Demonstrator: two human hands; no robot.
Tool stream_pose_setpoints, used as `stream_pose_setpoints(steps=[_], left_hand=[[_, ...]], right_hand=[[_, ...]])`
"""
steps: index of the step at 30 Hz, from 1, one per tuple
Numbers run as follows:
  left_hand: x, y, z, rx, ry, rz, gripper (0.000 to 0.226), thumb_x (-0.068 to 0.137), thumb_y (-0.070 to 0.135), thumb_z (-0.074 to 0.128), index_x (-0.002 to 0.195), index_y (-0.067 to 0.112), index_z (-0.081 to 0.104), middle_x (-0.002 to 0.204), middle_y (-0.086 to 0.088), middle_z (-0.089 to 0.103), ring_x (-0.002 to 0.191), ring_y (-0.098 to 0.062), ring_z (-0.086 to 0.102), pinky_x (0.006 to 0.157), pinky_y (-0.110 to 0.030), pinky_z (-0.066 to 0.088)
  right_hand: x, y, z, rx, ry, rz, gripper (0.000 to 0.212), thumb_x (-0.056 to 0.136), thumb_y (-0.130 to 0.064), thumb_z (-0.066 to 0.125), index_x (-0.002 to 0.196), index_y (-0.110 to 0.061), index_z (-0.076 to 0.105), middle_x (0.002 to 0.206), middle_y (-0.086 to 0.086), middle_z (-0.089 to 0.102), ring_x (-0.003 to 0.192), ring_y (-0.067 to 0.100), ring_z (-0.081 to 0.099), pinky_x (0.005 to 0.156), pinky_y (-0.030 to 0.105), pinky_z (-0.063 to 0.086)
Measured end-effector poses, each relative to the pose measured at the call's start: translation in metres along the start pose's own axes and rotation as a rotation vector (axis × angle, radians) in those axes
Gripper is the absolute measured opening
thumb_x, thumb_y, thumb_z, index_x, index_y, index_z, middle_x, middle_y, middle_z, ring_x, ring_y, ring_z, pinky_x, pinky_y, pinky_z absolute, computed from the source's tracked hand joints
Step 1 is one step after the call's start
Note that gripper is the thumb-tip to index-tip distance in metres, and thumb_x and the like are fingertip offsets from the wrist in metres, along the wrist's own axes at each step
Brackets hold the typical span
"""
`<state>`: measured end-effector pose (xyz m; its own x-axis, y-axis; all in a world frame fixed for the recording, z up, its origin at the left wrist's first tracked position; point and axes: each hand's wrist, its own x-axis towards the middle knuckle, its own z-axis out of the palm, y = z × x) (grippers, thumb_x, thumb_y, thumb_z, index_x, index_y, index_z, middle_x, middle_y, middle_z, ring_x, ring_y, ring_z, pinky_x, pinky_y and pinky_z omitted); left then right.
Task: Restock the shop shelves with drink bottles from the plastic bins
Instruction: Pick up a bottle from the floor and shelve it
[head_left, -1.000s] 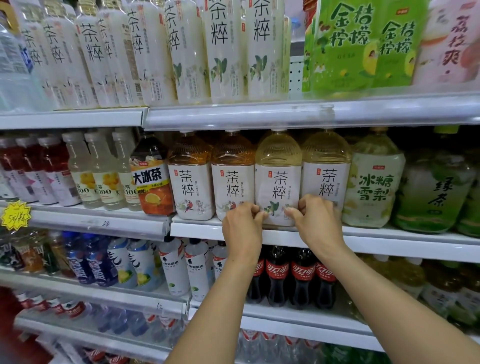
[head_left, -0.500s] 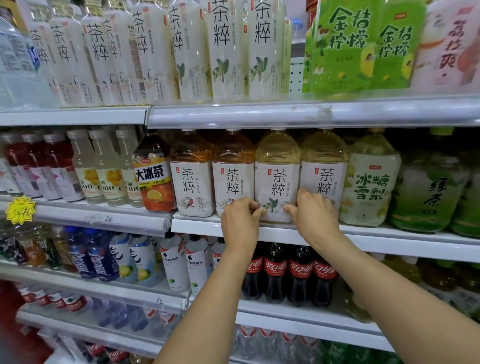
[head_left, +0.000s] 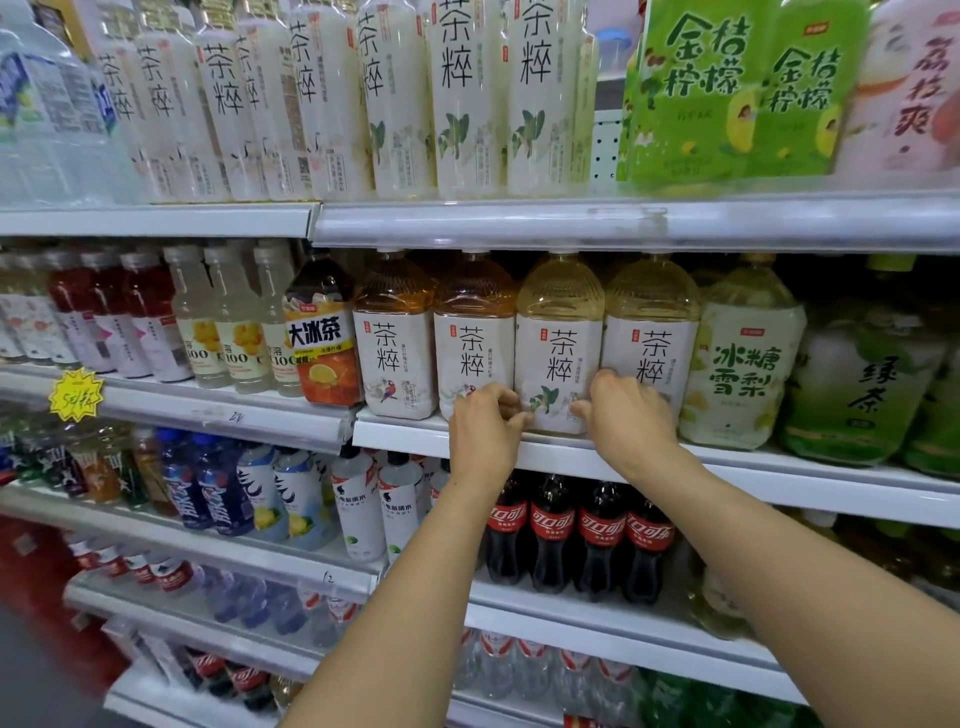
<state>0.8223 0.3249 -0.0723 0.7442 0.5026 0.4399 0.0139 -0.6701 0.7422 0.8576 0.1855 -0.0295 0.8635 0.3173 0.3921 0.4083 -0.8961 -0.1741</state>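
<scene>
A large clear plastic bottle of pale-yellow tea (head_left: 558, 332) stands at the front lip of the white metal middle shelf (head_left: 753, 467), gripped low on both sides. The left hand (head_left: 483, 431) curls its fingers against the lower left corner with the thumb on the label, and the right hand (head_left: 626, 421) wraps the lower right corner.

The fit looks tight. The cap sits just under the white upper shelf (head_left: 519, 221), and the bottle is wedged between an amber tea bottle (head_left: 475, 332) and a second pale tea bottle (head_left: 649, 322). A hard shove could jam fingers between the bottles or topple stock behind. A tug outward could tip the heavy bottle over the lip onto the dark cola bottles (head_left: 550, 530) below. The plastic bins are out of view.

All four matching white labels read 茶粹, as do the tall milky-white bottles (head_left: 457, 93) overhead. Further out, a dark bottle with an orange label (head_left: 322, 338) reads 大冰茶. A pale green bottle (head_left: 743, 364) reads 冰糖雪梨, and a deep green bottle (head_left: 862, 384) reads 绿茶. Bright green packs (head_left: 701, 88) up top read 金桔柠檬, and the cola's red bands carry 可口可乐. Slim yellowish bottles (head_left: 244, 332) show "100". The writing on a yellow starburst price tag (head_left: 76, 395) is too blurred to read.
</scene>
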Motion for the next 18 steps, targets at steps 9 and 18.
stream_pose_setpoints(steps=[9, 18], left_hand=[[-0.034, -0.001, -0.007, -0.382, 0.072, -0.216, 0.018, 0.09, 0.01, 0.067, 0.107, 0.014, 0.071, 0.094, 0.001, 0.072, 0.078, -0.01, 0.07, 0.085, -0.036, 0.058], [-0.09, -0.031, -0.028, -0.666, 0.121, -0.442, 0.009, 0.096, 0.009, 0.062, 0.101, 0.013, 0.068, 0.084, -0.006, 0.072, 0.071, -0.017, 0.069, 0.064, -0.024, 0.058]], right_hand=[[-0.043, -0.018, 0.017, 0.261, -0.001, -0.175, 0.03, 0.101, -0.047, 0.04, 0.083, -0.025, 0.049, 0.085, 0.0, 0.063, 0.087, 0.028, 0.061, 0.063, 0.034, 0.038], [-0.066, -0.018, 0.052, 0.555, -0.173, -0.121, 0.024, 0.093, -0.043, 0.05, 0.079, -0.025, 0.058, 0.073, -0.003, 0.067, 0.068, 0.024, 0.066, 0.069, 0.041, 0.055]])
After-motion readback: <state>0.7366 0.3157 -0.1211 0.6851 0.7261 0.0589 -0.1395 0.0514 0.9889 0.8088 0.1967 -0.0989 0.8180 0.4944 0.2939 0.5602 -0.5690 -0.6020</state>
